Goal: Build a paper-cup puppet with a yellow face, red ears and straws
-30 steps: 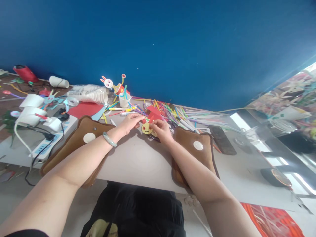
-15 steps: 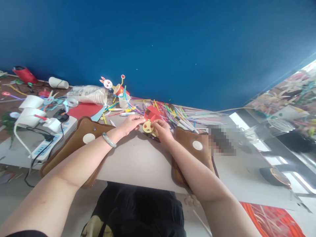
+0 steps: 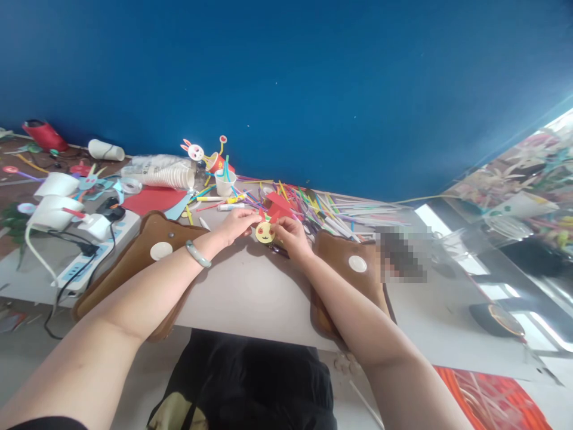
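Note:
A round yellow paper face (image 3: pixel 264 234) with red cheeks and a dark mouth is pinched at its right edge by my right hand (image 3: pixel 293 239). My left hand (image 3: pixel 239 226), with a pale bangle on the wrist, closes its fingertips on a small red paper piece (image 3: pixel 261 214) at the top of the face. Whether that piece is fixed to the face I cannot tell. A larger folded red paper (image 3: pixel 278 207) shows just behind my right fingertips. Below my right hand lies a dark object, mostly covered.
Two brown cushions (image 3: pixel 358 289) lie under my forearms. Behind my hands are many coloured sticks (image 3: pixel 333 212), a white paper cup (image 3: pixel 225 183) with straws, and a rabbit-faced figure (image 3: pixel 196 150). A power strip (image 3: pixel 111 242) with cables is at left, below stacked cups (image 3: pixel 172 176).
The yellow face has shifted slightly left, and its right edge sits nearer my right fingertips. The larger red paper shows a little more to the right. My left hand has barely moved.

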